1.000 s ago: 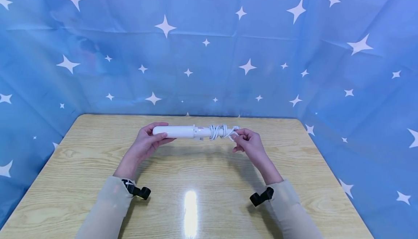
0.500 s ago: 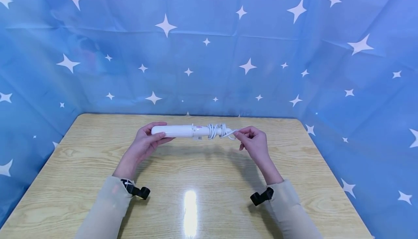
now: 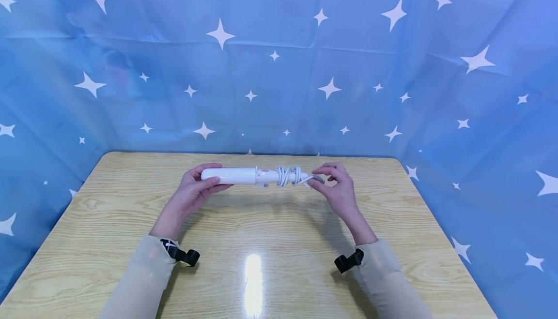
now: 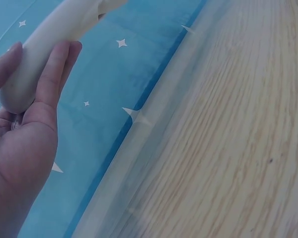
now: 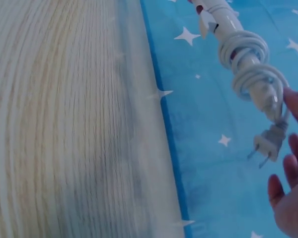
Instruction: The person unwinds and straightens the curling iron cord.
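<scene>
A white curling iron (image 3: 230, 176) is held level above the wooden table. My left hand (image 3: 196, 190) grips the rounded end of its thick barrel, thumb on the near side and fingers on the far side. A white power cord (image 5: 260, 77) is wound in several loops round the thinner handle. At the handle's end, my right hand (image 3: 341, 194) pinches the cord with thumb and index finger; the other fingers are bent and apart from it. A two-pin plug (image 5: 269, 142) hangs by these fingers, its prongs bare in the right wrist view.
A light wood-grain table (image 3: 279, 232) lies beneath both hands, with a bright light reflection near its front. Behind and on both sides hangs a blue curtain (image 3: 279, 72) with white stars. Each wrist wears a black camera.
My right hand first drew a little away to the right with the cord, then shifted its fingers; the grey plug now shows between them. My left hand and the curling iron have barely moved.
</scene>
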### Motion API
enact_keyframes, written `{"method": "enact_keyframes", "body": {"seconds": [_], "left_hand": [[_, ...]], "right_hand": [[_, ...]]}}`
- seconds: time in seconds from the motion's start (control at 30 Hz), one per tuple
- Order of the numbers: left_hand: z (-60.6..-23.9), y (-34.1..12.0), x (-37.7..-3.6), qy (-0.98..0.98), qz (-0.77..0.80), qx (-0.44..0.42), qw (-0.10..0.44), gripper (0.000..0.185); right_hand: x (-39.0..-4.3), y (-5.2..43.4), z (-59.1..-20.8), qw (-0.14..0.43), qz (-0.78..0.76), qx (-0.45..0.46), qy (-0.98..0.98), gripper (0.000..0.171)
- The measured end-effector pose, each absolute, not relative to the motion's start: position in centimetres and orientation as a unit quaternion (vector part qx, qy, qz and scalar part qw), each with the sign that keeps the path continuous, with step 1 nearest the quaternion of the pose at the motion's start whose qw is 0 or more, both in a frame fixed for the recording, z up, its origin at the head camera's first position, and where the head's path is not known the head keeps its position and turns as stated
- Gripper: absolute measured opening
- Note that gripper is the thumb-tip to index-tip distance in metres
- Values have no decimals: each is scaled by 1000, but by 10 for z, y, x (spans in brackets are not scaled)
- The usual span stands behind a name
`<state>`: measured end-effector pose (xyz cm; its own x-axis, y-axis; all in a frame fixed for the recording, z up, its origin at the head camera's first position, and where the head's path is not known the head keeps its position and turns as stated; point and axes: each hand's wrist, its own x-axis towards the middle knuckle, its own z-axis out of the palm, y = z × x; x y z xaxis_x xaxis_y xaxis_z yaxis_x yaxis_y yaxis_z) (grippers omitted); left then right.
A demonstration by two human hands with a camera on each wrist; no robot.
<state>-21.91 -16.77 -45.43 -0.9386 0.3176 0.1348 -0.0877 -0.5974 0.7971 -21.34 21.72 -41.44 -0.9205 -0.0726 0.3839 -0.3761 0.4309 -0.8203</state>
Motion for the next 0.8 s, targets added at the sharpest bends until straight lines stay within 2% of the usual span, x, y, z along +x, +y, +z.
{"method": "enact_keyframes", "body": {"seconds": [0.27, 0.57, 0.8], "left_hand": [[-456, -172, -219, 421, 886, 155, 116, 38], [-456, -175, -220, 418, 887, 160, 108, 38], [-456, -176, -219, 422, 886, 161, 106, 39]], "right_hand": [[-216, 221, -417, 109, 545, 208, -805, 17], [-218, 222, -419, 99, 534, 216, -811, 11], [-216, 227, -420, 57, 561, 212, -798, 8]]}}
